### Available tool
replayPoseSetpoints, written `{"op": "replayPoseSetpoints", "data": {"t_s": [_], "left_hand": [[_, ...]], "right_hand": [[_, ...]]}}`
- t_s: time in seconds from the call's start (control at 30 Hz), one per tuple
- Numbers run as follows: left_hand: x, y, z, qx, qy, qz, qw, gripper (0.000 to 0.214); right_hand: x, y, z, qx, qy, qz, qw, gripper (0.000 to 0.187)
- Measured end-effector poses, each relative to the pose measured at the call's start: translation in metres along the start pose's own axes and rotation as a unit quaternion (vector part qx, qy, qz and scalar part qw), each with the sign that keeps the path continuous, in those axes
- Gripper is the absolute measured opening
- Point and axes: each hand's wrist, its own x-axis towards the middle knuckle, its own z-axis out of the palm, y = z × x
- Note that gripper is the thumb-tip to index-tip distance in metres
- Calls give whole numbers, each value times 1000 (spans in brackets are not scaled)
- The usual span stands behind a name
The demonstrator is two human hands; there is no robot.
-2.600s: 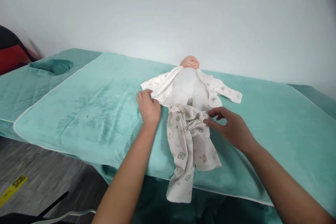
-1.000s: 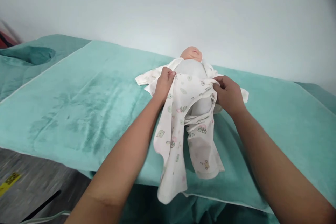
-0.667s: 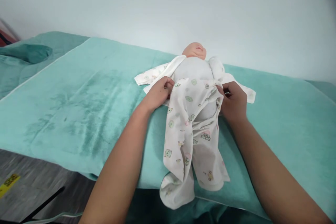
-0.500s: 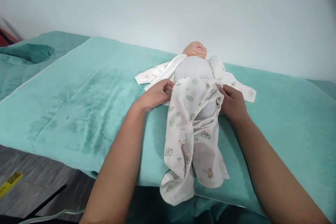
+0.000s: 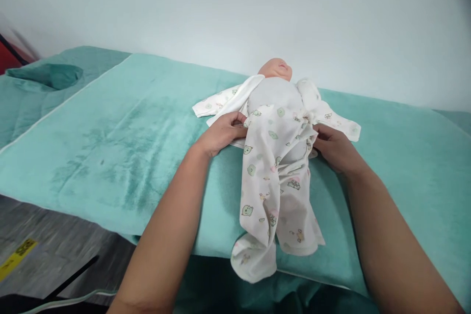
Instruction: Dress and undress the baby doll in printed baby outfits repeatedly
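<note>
A baby doll (image 5: 275, 94) with a grey cloth torso lies on its back, head toward the wall. White printed baby pants (image 5: 259, 171) cover its legs and reach up over the belly, bunched on the right side. A matching printed baby top (image 5: 217, 101) lies spread open about its shoulders, sleeves stretched out to both sides. My left hand (image 5: 223, 132) is closed on the left edge of the pants at waist height. Opposite it, my right hand (image 5: 335, 147) pinches the gathered waist edge on the right; its fingertips are partly hidden by cloth.
A green plush cover (image 5: 110, 157) lies over the bed, with a white wall (image 5: 235, 14) behind it. Toward the far left is a hollow green cushion (image 5: 47, 76). The pants' feet reach the near edge. A yellow floor label (image 5: 16, 259) and a pale cable (image 5: 73, 300) show below left.
The view has shifted slightly. My right hand has moved a little outward to the right, and the waist of the pants sits slightly higher and flatter over the belly. My left hand keeps its place.
</note>
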Motion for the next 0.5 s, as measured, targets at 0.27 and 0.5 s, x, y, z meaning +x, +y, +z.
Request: {"op": "replayPoseSetpoints", "data": {"t_s": [0.27,0.5], "left_hand": [[6,-1,16,43,94,62,993,19],[28,-8,26,-3,169,90,982,17]], "right_hand": [[12,7,18,33,96,-29,994,18],[35,8,28,43,117,-114,986,34]]}}
